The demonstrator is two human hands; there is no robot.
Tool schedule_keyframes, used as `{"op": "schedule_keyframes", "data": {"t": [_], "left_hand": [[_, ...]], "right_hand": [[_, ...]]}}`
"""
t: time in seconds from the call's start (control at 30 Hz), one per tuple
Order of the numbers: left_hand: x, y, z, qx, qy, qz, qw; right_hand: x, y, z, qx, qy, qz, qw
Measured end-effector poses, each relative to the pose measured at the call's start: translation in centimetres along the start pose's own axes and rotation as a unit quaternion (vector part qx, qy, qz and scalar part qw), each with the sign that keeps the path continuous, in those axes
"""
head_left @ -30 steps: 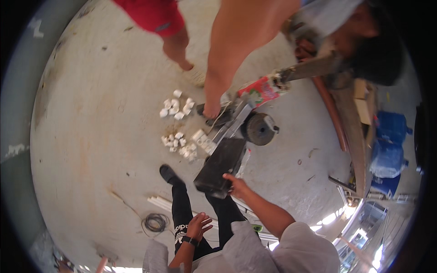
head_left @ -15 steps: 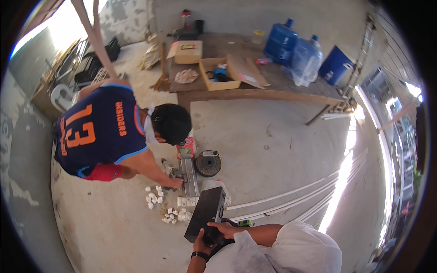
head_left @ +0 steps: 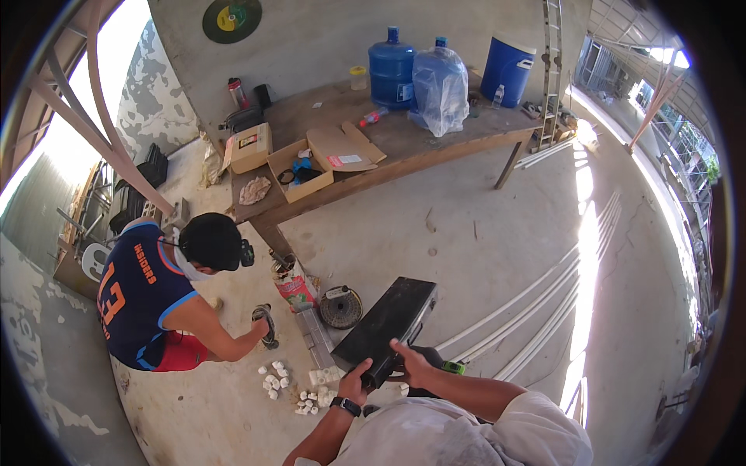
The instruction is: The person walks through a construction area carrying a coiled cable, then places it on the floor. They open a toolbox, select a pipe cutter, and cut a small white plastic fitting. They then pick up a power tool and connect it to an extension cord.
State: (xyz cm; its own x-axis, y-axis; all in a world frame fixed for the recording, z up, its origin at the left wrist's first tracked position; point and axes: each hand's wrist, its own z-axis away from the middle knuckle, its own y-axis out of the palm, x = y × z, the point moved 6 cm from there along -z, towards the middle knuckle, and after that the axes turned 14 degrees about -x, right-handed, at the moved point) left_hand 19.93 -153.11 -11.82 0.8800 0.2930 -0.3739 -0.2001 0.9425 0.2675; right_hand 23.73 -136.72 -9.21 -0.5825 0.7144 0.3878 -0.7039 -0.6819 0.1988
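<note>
A long black box [head_left: 392,317], like a tool case, is held in front of me, tilted, its near end toward my body. My left hand [head_left: 356,383] grips the near left corner, and a dark watch is on that wrist. Along the right side, my right hand [head_left: 412,366] holds the box, the thumb resting near its top edge. Just beyond the box, a grey case [head_left: 315,339] lies on the floor beside a black reel [head_left: 342,309]. White pipe fittings [head_left: 274,380] sit in small piles to the left.
A co-worker [head_left: 155,303] in a dark jersey crouches at left, one hand on a dark power tool [head_left: 266,325]. Long white pipes [head_left: 513,307] lie on the floor at right. A wooden table [head_left: 435,147] bears open cartons [head_left: 299,186] and blue water jugs [head_left: 392,74].
My view has shifted, and the black box now sits further right in it, turned more sideways. The co-worker's hand has left the grey case and is at the power tool.
</note>
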Motion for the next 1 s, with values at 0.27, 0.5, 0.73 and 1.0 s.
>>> {"op": "schedule_keyframes", "data": {"t": [0.27,0.5,0.73,1.0], "left_hand": [[-6.8,17.7,-4.7,0.058,0.076,-0.132,0.987],[-12.6,29.5,-14.3,-0.02,-0.006,-0.363,0.931],[-26.6,37.4,-18.7,-0.212,0.567,-0.656,0.451],[-41.9,48.2,-26.5,-0.206,0.618,-0.723,0.229]], "right_hand": [[17.1,-5.9,-6.3,-0.021,0.026,-0.1,0.994],[27.0,-10.7,-13.5,-0.058,0.035,-0.218,0.974],[31.3,-18.7,-16.4,-0.083,-0.046,-0.307,0.947],[36.6,-22.2,-16.7,-0.103,-0.084,-0.354,0.926]]}}
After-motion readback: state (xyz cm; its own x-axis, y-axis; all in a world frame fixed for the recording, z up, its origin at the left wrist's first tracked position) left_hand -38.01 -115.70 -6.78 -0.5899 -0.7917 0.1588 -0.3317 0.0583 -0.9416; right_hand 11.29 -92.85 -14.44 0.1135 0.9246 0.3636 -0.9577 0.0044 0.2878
